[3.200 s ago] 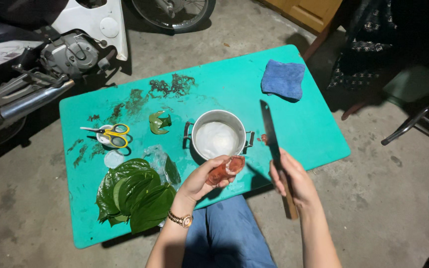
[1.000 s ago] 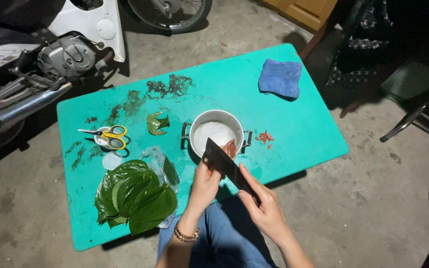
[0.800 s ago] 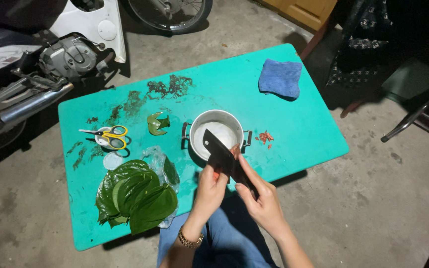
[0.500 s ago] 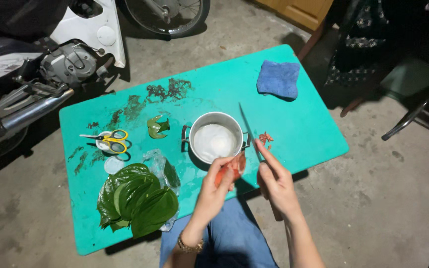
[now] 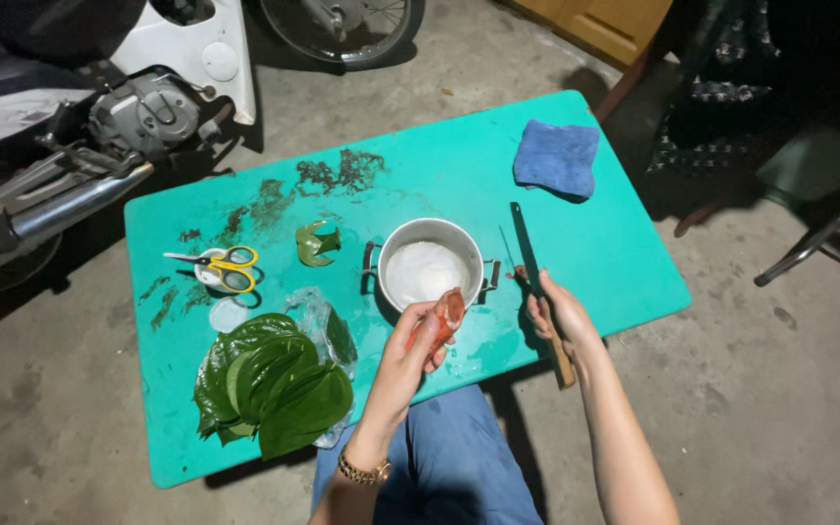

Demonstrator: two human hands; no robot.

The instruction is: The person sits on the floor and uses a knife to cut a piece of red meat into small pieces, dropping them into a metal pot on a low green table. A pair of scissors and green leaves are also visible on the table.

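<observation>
Since half a second ago the right hand (image 5: pixel 554 316) has moved a little away from the pot (image 5: pixel 430 272), and the knife (image 5: pixel 537 282) it grips now points its blade away from the person, just right of the pot. The fingers are closed around the wooden handle, which sticks out toward the person past the tabletop (image 5: pixel 624 243) edge. The left hand (image 5: pixel 418 345) has stayed in front of the pot, its fingers closed on a reddish-orange piece (image 5: pixel 447 313) that is held just over the near rim of the pot. The pot has white content inside.

Left of the pot, close to it, lies a folded green leaf piece (image 5: pixel 317 243), and further left are yellow scissors (image 5: pixel 224 268) resting on a small white dish. In front and to the left of the pot is a pile of green leaves (image 5: pixel 269 384) on a clear plastic bag. Behind and to the right of the pot, well apart, lies a blue cloth (image 5: pixel 556 157). Dark green crumbs (image 5: pixel 337 175) are scattered behind the pot. Nothing stands between the hands and the pot.
</observation>
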